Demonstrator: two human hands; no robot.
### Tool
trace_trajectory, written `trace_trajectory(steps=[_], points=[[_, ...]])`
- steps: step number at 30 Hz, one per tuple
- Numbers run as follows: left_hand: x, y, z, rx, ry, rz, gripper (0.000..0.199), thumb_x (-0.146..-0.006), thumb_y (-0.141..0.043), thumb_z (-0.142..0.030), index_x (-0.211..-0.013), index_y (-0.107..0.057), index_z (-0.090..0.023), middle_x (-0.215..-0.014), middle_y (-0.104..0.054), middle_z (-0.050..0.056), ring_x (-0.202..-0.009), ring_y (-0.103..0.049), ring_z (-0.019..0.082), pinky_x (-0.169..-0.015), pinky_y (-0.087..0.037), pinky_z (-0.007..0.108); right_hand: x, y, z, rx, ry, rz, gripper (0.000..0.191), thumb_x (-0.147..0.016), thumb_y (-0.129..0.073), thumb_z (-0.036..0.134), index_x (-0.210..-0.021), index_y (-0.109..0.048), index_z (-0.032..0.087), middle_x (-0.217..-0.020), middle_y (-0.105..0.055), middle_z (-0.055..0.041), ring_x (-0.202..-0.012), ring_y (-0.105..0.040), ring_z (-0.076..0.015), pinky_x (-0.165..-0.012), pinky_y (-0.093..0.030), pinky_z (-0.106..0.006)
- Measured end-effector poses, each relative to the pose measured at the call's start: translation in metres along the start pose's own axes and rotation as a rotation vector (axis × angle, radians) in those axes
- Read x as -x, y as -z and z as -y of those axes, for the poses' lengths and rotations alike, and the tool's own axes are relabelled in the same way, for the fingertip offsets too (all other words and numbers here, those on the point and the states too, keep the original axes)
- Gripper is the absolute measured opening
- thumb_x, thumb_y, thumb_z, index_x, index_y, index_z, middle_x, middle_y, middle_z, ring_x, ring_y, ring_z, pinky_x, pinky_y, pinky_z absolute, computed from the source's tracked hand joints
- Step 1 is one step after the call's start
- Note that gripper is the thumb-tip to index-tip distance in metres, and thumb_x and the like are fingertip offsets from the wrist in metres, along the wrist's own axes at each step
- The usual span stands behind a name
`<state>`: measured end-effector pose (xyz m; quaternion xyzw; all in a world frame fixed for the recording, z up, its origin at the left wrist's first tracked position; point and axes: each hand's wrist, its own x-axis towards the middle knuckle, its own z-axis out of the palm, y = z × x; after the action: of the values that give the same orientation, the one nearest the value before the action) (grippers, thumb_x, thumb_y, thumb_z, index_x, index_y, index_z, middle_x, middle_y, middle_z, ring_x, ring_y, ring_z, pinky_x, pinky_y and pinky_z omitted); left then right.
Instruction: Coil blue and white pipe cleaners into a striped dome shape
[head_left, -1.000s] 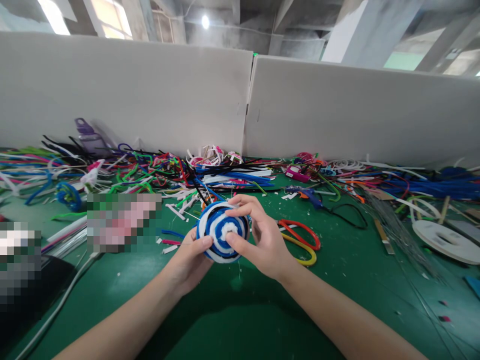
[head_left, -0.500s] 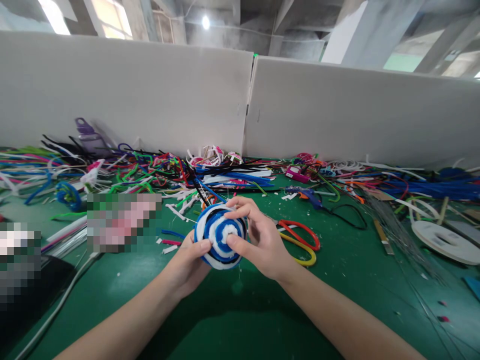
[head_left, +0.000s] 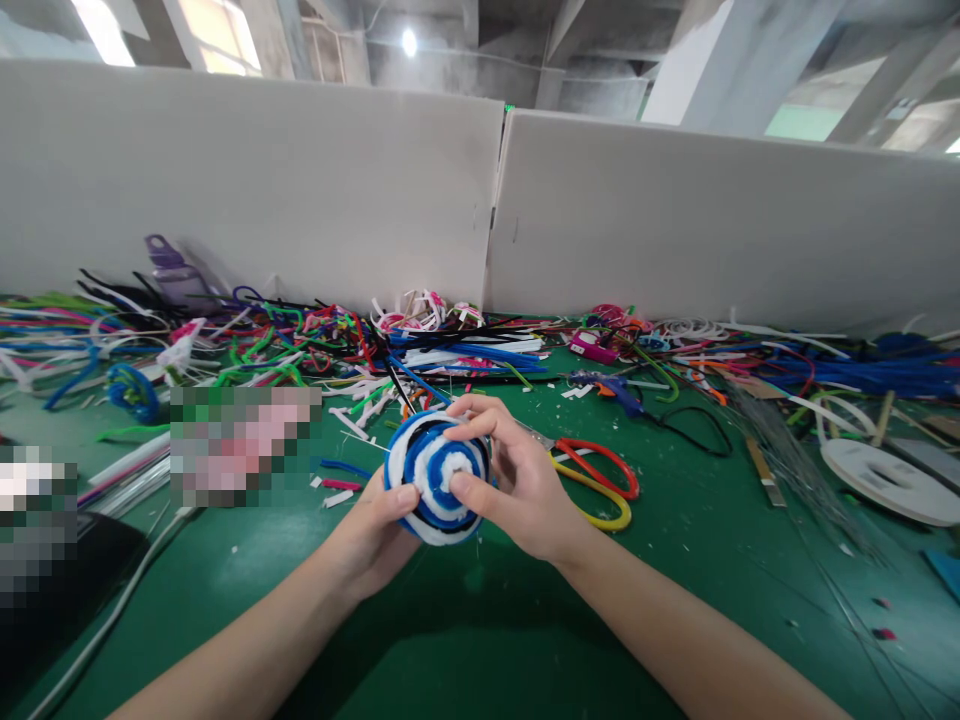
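Note:
A round spiral coil of blue, white and black pipe cleaners (head_left: 438,515) is held up over the table, its face tilted toward me. My left hand (head_left: 382,530) grips its lower left edge, thumb on the front and the other fingers hidden behind. My right hand (head_left: 517,485) holds the right side, thumb near the spiral's centre and fingers curled over the top rim. Loose strands, dark and blue, stick out past the coil's upper left. Scissors (head_left: 600,470) with red and yellow handles lie on the table just right of my right hand.
On the green table (head_left: 697,600), a blue glue gun (head_left: 619,390) with a black cord lies behind the scissors. A white reel (head_left: 889,480) lies at the right. Heaped pipe cleaners (head_left: 855,380) line the white partition (head_left: 262,180). A purple bottle (head_left: 176,275) stands at the back left.
The coil has tipped slightly and shifted a little left and down in my hands. Both hands keep their hold, with the right fingers hardly moved.

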<state>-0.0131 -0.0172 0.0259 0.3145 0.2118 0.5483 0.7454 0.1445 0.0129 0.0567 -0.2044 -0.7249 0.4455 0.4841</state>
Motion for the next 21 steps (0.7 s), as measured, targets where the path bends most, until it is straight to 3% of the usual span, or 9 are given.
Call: trace_trajectory(steps=[14,21], points=[[-0.002,-0.001,0.001,-0.013,0.009,-0.04,0.062,-0.059,-0.079,-0.031,-0.117,-0.059,-0.021,-0.079,-0.074,0.003,-0.08,-0.069,0.024,-0.079,-0.052,0.034,-0.001,0.0,-0.008,-0.054,-0.038,-0.025,0.023,-0.078,-0.065,0.028,-0.1,-0.059,0.028,-0.117,-0.048,-0.0043,-0.118,-0.045,-0.022,-0.099,-0.038,-0.043],[-0.008,0.002,0.002,0.021,-0.003,-0.089,0.042,-0.063,-0.077,-0.029,-0.101,-0.066,-0.017,-0.085,-0.075,0.005,-0.09,-0.068,0.025,-0.087,-0.051,0.035,-0.001,0.004,-0.012,-0.025,-0.066,-0.11,0.023,-0.079,-0.063,0.031,-0.101,-0.06,0.027,-0.116,-0.051,-0.0045,-0.115,-0.048,-0.0226,-0.1,-0.038,-0.045]])
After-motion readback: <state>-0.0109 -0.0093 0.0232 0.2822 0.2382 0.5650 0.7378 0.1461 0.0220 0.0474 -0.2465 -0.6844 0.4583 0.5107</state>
